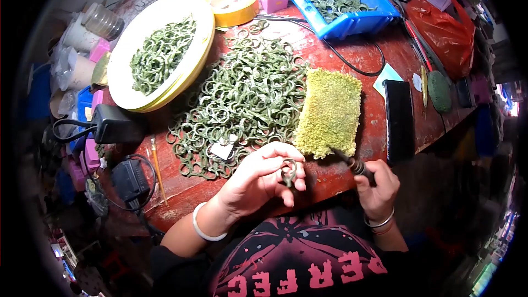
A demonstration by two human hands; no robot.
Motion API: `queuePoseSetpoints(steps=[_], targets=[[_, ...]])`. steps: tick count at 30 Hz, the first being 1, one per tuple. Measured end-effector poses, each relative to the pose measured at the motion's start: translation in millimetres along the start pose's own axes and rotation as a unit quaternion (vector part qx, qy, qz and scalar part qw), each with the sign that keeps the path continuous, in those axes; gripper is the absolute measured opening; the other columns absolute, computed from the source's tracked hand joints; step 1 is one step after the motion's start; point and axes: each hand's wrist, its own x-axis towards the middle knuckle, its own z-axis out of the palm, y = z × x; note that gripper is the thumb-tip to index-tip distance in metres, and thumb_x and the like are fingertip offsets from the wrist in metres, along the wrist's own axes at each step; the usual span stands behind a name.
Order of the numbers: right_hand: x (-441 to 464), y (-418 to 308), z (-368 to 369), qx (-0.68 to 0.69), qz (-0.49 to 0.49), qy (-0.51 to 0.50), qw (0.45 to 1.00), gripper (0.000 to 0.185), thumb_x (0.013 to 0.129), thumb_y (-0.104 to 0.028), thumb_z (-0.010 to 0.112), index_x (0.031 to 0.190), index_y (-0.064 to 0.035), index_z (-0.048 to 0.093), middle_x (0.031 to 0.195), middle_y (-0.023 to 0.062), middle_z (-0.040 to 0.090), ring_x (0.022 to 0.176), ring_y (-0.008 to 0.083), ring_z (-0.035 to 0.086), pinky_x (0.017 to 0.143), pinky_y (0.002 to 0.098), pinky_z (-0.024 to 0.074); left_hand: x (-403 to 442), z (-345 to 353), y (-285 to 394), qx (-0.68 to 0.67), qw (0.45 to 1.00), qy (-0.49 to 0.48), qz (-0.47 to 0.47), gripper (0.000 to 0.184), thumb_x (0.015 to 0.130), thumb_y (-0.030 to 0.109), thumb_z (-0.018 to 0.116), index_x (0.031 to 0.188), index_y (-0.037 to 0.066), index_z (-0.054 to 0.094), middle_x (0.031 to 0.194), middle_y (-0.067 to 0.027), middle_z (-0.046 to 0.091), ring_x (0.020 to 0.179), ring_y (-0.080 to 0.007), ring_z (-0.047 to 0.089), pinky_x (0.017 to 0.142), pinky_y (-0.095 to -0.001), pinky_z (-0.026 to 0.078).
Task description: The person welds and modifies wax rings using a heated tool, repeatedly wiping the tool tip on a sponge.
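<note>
My left hand (261,179) pinches a small green ring (289,172) between thumb and fingers, in front of the heap's lower right side. In my right hand (378,190) is a dark-handled tool (360,169), its tip pointing up and left at the lower edge of a yellow-green textured sponge (330,111). A large heap of green rings (247,88) covers the middle of the red table (198,201). More rings (165,55) lie in a white plate (125,71) with a yellow rim. A small white piece (223,149) rests on the heap.
A blue bin (352,29) holding rings stands at the back, beside yellow tape (234,4). On the right lie a black phone (399,118) and a red plastic bag (443,33). Black adapters (130,179) with cables and a thin brush (158,170) are at the left.
</note>
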Motion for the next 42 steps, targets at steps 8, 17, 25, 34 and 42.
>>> queuePoseSetpoints(steps=[8,17,25,34,42], targets=[[3.5,5.5,0.0,-0.053,0.004,-0.009,0.999,0.027,0.086,-0.020,0.079,0.087,-0.0018,0.059,0.071,0.0108,0.055,0.056,0.0287,0.054,0.050,0.0366,0.0418,-5.5,4.4,34.1,0.655,0.595,0.316,0.343,0.020,0.085,0.002,0.077,0.096,0.002,0.060,0.080,0.0013,0.052,0.065,-0.0032,0.044,0.053,-0.0185,0.035],[3.7,5.5,-1.9,-0.035,0.011,-0.001,0.999,0.026,0.086,-0.019,0.079,0.087,-0.0014,0.059,0.072,0.0111,0.055,0.058,0.0294,0.055,0.051,0.0370,0.0426,-7.1,1.1,30.5,0.512,0.739,0.261,0.351,0.019,0.084,-0.002,0.076,0.091,0.004,0.059,0.087,0.0021,0.054,0.067,-0.0004,0.044,0.056,-0.0165,0.036],[9.6,-1.5,-8.7,-0.116,0.011,0.019,0.993,0.025,0.085,-0.018,0.080,0.087,-0.0028,0.059,0.071,0.0097,0.054,0.056,0.0279,0.054,0.050,0.0366,0.0423,-5.2,7.4,19.9,0.482,0.782,0.214,0.332,0.014,0.088,-0.006,0.068,0.090,0.004,0.058,0.110,-0.0073,0.055,0.085,-0.0102,0.053,0.073,-0.0239,0.044],[9.1,-1.4,-8.3,-0.108,0.002,0.012,0.994,0.027,0.085,-0.020,0.080,0.087,-0.0030,0.059,0.070,0.0089,0.054,0.056,0.0267,0.054,0.049,0.0358,0.0420,-4.9,3.7,27.9,0.650,0.601,0.279,0.373,0.011,0.089,-0.006,0.066,0.094,0.001,0.059,0.099,-0.0061,0.056,0.085,-0.0142,0.054,0.075,-0.0264,0.045],[8.5,-2.4,-7.8,-0.096,0.003,0.004,0.995,0.029,0.086,-0.022,0.080,0.087,-0.0023,0.059,0.070,0.0091,0.054,0.056,0.0258,0.053,0.049,0.0353,0.0417,-3.4,-4.4,33.2,0.643,0.601,0.225,0.418,0.011,0.088,-0.004,0.069,0.094,0.002,0.062,0.092,-0.0041,0.056,0.069,-0.0079,0.050,0.059,-0.0207,0.042]])
